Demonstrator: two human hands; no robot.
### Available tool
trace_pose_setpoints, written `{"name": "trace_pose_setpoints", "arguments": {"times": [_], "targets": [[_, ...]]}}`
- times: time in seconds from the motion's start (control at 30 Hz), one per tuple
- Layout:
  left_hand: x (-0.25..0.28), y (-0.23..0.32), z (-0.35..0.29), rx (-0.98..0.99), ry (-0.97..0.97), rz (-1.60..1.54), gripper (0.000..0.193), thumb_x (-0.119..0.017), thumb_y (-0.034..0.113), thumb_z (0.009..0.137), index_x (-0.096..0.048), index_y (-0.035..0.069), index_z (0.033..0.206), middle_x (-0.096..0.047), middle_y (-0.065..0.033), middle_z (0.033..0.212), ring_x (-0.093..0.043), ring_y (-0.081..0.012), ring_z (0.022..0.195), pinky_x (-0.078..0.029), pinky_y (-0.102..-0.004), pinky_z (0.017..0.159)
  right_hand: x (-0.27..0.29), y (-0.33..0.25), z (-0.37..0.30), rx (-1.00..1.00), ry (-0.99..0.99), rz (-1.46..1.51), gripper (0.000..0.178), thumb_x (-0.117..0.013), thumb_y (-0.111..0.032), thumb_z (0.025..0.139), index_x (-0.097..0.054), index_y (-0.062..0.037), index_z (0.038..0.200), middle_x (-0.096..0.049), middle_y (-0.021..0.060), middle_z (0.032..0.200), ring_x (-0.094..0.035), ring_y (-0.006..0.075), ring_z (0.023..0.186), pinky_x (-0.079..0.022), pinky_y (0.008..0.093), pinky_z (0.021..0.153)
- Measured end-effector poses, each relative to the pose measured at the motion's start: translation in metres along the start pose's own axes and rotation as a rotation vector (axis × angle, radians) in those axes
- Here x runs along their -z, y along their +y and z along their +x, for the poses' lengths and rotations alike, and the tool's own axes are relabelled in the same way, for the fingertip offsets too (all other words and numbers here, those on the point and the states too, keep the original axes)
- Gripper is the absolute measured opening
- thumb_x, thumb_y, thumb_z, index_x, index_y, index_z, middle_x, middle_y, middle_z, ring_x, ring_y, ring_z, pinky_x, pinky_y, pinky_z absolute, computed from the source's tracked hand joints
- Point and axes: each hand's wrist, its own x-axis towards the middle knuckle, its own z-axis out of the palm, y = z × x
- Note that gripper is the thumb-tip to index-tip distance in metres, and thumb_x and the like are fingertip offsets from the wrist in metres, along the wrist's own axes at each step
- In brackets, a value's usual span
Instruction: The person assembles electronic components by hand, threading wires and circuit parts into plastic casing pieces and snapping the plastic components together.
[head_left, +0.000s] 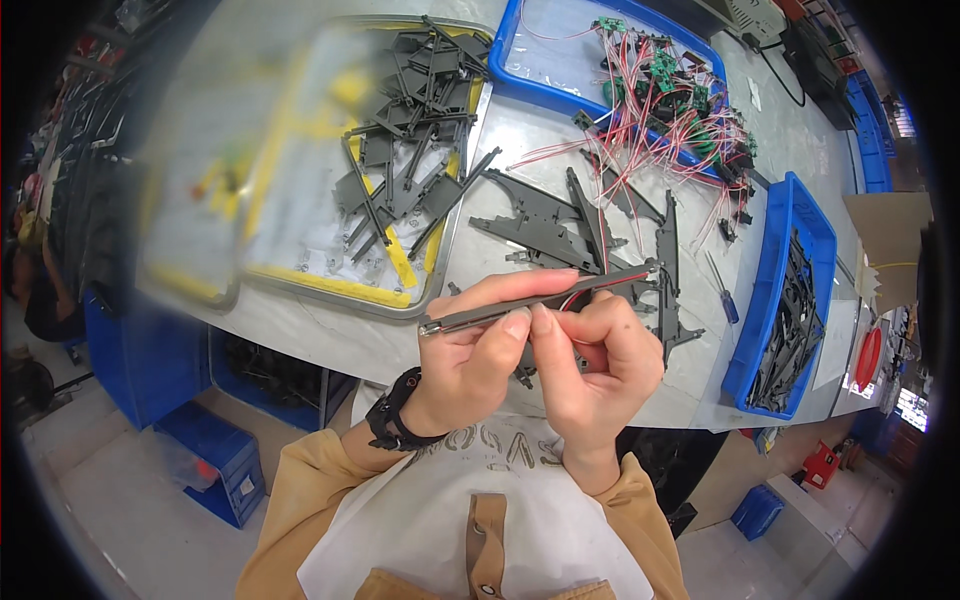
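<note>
Both my hands hold a long, narrow dark-grey plastic bar point(500, 309) above the table's front edge, tilted a little up to the right. Red and white wires run along it. My left hand point(465, 365) wraps its left part, thumb on the near side. With thumb and fingers my right hand point(600, 350) pinches at the bar's middle, by the wires; the thumbs nearly touch. Just beyond the hands lie several dark-grey plastic brackets point(540, 230), partly hidden by them. A black watch point(395, 410) is on my left wrist.
A metal tray with yellow edging point(330, 288) holds dark-grey flat parts point(410, 130). Behind, a blue tray point(560, 95) carries green circuit boards with tangled red-white wires point(650, 110). At right are a screwdriver point(730, 305) and a blue bin point(745, 370) of dark strips. The left side is blurred.
</note>
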Motion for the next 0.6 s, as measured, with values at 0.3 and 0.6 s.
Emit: {"name": "trace_pose_setpoints", "arguments": {"times": [0.3,0.6], "targets": [[-0.005,-0.002,0.001,-0.158,0.013,0.181,0.033,-0.044,0.01,0.084,-0.051,-0.008,0.112,-0.06,-0.018,0.102,-0.06,-0.0177,0.087,-0.048,-0.027,0.075,-0.001,0.011,-0.004,-0.032,0.081,0.127,0.016,-0.068,0.004,0.065,-0.055,-0.0012,0.071,-0.051,0.004,0.06,-0.043,0.0111,0.048,-0.035,0.0214,0.043],[0.0,0.003,0.005,0.226,0.118,-0.475,0.033,-0.044,0.007,0.089,-0.043,-0.005,0.12,-0.055,-0.0139,0.109,-0.055,-0.0163,0.097,-0.046,-0.0294,0.083,0.011,0.022,-0.01,-0.131,-0.109,0.06,0.042,-0.067,-0.008,0.073,-0.047,0.0007,0.108,-0.059,0.0091,0.088,-0.052,0.0141,0.071,-0.039,0.0275,0.068]]}}
